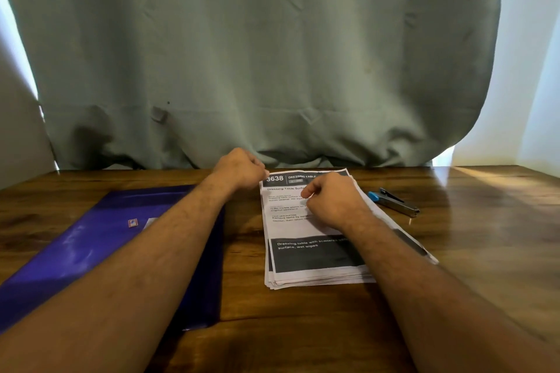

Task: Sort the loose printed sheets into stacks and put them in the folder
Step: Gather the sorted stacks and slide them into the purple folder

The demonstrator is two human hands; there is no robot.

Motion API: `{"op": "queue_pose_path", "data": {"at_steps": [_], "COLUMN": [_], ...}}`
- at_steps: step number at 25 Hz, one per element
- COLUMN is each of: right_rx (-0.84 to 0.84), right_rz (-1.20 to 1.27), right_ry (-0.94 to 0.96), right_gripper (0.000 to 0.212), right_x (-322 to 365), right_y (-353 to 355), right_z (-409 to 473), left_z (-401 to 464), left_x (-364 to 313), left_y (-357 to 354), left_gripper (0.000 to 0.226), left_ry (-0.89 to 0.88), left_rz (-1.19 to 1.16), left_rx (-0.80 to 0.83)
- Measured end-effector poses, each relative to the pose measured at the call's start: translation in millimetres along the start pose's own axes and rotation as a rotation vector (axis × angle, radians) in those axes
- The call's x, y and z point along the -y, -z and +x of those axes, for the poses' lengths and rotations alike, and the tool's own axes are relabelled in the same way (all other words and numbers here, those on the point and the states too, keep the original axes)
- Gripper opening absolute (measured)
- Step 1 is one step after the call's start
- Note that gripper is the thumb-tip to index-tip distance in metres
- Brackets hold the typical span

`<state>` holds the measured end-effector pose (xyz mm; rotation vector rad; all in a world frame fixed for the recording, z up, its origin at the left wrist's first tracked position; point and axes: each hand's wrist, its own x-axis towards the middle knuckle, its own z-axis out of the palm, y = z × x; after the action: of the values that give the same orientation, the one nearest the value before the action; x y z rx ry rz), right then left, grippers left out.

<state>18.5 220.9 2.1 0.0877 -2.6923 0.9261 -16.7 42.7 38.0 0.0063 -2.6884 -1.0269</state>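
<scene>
A stack of printed sheets (303, 254) lies on the wooden table (303, 327), right of centre. Its top sheet is headed "3638 Dressing Table". My left hand (239, 168) is curled at the stack's far left corner, its fingertips on the corner of the top sheet. My right hand (331, 200) rests on the upper middle of the stack, fingers curled and thumb tip against the forefinger; nothing shows between them. A shiny blue folder (91, 248) lies shut and flat on the left, partly under my left forearm.
A blue and metal stapler (394, 201) lies just right of the stack. A grey-green curtain (257, 54) hangs behind the table's far edge. Bare wood shows on the right and in front of the stack.
</scene>
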Motion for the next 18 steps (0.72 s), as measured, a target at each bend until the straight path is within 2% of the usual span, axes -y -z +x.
{"op": "queue_pose_path", "data": {"at_steps": [6, 9, 13, 18], "right_rx": [0.068, 0.097, 0.105, 0.141], "right_rz": [0.02, 0.036, 0.06, 0.054], "right_ry": [0.03, 0.008, -0.001, 0.01], "right_gripper": [0.012, 0.009, 0.01, 0.008], "right_x": [-11.4, -18.2, -23.3, -22.9], "right_y": [-11.8, -14.0, -14.7, -14.6], "right_z": [13.7, 21.3, 26.5, 25.1], "left_z": [34.6, 38.7, 37.9, 37.4], "left_x": [8.9, 20.4, 27.9, 31.7], "left_y": [-30.3, -43.2, -51.6, -56.4], "left_gripper": [0.028, 0.026, 0.019, 0.044], "left_ry": [0.066, 0.094, 0.071, 0.045], "left_rz": [0.228, 0.124, -0.133, -0.338], "left_rx": [0.005, 0.017, -0.011, -0.051]}}
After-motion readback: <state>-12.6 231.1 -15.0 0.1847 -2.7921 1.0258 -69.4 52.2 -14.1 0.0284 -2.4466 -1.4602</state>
